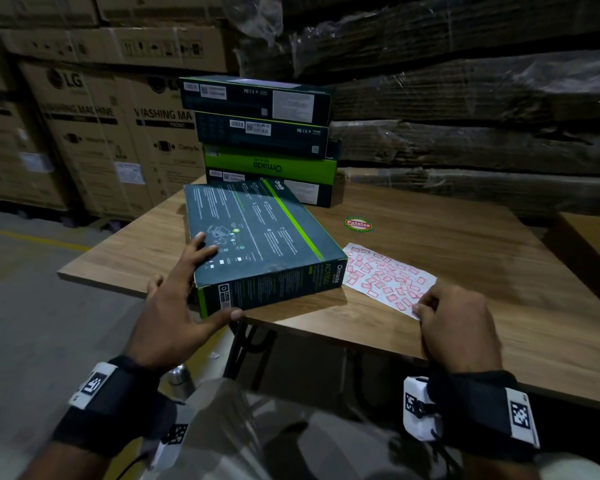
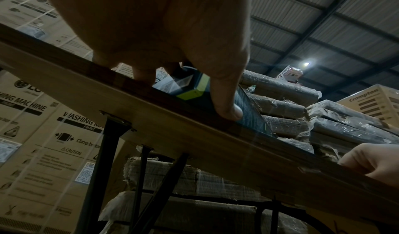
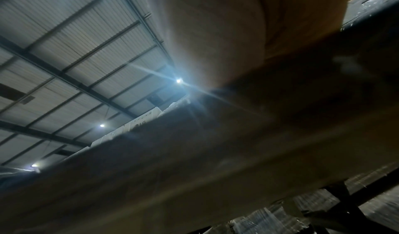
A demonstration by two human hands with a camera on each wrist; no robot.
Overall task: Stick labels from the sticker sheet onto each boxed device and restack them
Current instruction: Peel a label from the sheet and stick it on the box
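1. Fingers (image 1: 201, 245) of the left hand (image 1: 174, 299) lie spread wide and nearly straight on the near left corner of the boxed device (image 1: 257, 244); the thumb presses the box's near end face just above the desk (image 1: 465, 244) edge, which the left wrist view also shows.
2. That boxed device lies flat at the desk's near left edge, its long axis running from the person away toward the stack of boxes (image 1: 260, 133), skewed a little to the left at the far end.
3. It is a dark teal carton with a bright green stripe along its top, small white print and diagrams, and "Omada" with "AC1350" on the near end face.
4. Behind it the stack of boxes holds four like cartons, three dark and one with a green side turned forward.
5. Right of the carton and just beside it, the sticker sheet (image 1: 388, 275) lies flat on the desk, white with many small red-edged labels scattered over it.
6. At the sheet's near corner, the right hand (image 1: 459, 323) has its fingers curled, pinching the sheet's edge; the right wrist view is too dark to add detail.
7. Farther back, a round red and green sticker (image 1: 359, 224) sits on the wood-grain top.
8. Large brown cartons (image 1: 94, 133) marked "WASHING MACHINE" stand at left, and plastic-wrapped cardboard bundles (image 1: 482, 109) fill the wall behind; a corrugated roof with lamps shows overhead.
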